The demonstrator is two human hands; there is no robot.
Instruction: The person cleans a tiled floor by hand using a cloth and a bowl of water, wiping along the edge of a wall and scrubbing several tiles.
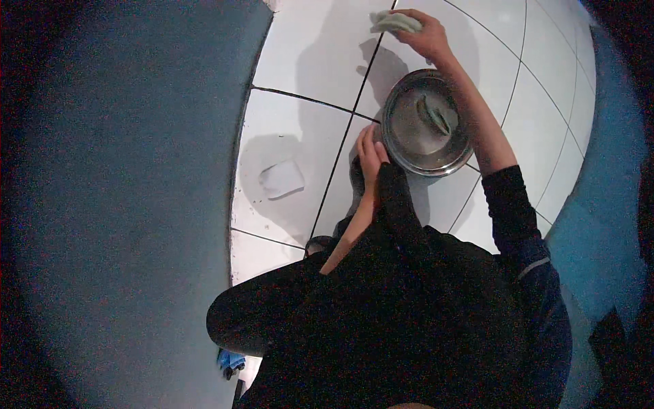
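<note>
My right hand (428, 37) reaches to the far side, beyond a round metal bowl (402, 146), and is closed on a folded pale green cloth (396, 22) held over the white tiles. The bowl stands on the floor in front of me, its right rim partly hidden by my right forearm. Inside it shows a dark, curved, greenish-grey shape; whether this is a reflection or an object I cannot tell. Close to the bowl's left side is my left hand (371, 151), fingers stretched out and holding nothing. Whether it touches the rim is unclear.
A small white squarish piece (283, 179) lies on the tiled floor (300, 123) to the left, with dark specks near it. A blue-grey wall or surface (136, 191) borders the tiles on the left, a blue one (606, 198) on the right. My bent knees occupy the near side.
</note>
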